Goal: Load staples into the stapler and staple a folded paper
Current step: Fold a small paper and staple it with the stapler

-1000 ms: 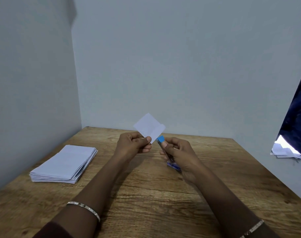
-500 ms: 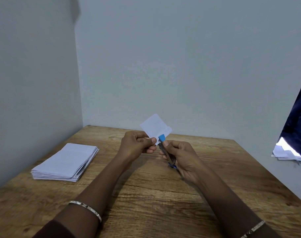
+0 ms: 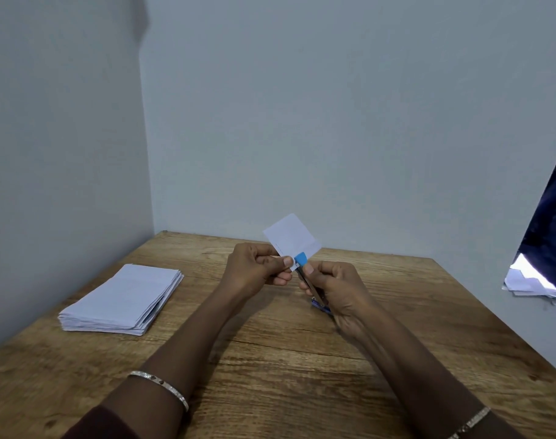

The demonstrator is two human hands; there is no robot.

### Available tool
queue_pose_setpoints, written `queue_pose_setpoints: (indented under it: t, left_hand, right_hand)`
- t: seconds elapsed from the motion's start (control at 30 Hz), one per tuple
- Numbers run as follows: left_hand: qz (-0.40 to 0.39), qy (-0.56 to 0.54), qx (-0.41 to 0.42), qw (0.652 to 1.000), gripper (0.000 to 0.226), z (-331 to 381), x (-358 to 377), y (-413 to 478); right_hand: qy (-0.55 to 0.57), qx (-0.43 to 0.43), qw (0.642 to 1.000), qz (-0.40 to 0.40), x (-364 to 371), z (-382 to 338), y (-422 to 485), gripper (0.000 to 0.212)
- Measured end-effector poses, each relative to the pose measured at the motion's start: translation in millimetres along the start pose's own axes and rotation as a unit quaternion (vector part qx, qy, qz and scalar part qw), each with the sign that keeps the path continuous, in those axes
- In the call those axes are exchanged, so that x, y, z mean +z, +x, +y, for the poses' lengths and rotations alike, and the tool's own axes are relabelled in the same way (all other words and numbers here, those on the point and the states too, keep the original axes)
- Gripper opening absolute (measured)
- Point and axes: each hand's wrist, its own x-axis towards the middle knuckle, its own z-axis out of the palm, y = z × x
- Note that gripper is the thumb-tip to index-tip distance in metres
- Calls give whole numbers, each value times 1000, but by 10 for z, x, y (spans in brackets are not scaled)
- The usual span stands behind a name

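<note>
A small folded white paper is pinched at its lower corner by my left hand and held up above the far middle of the wooden table. My right hand grips a small stapler with a blue head and metal body. The stapler's blue tip sits over the paper's lower edge, right beside my left thumb. Most of the stapler's body is hidden inside my right fist; a blue bit pokes out under the palm.
A stack of folded white papers lies on the table's left side near the left wall. Grey walls close the back and left. At the right, past the table edge, hang a dark cloth and some loose white sheets.
Both hands have come together. The stapler's blue tip, apart from the paper a second ago, now overlaps the paper's lower edge.
</note>
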Motion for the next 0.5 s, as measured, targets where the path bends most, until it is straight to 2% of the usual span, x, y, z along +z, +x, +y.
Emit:
queue_pose_setpoints:
  t: [0.2,0.5]
  left_hand:
    - [-1,-18,-6,1000,13,-16,24,0]
    - [12,-10,-2,1000,12,-37,-10,20]
  right_hand:
    - [-15,-4,999,45,35,39,44,12]
    - [-1,7,1000,-19,-56,54,77,25]
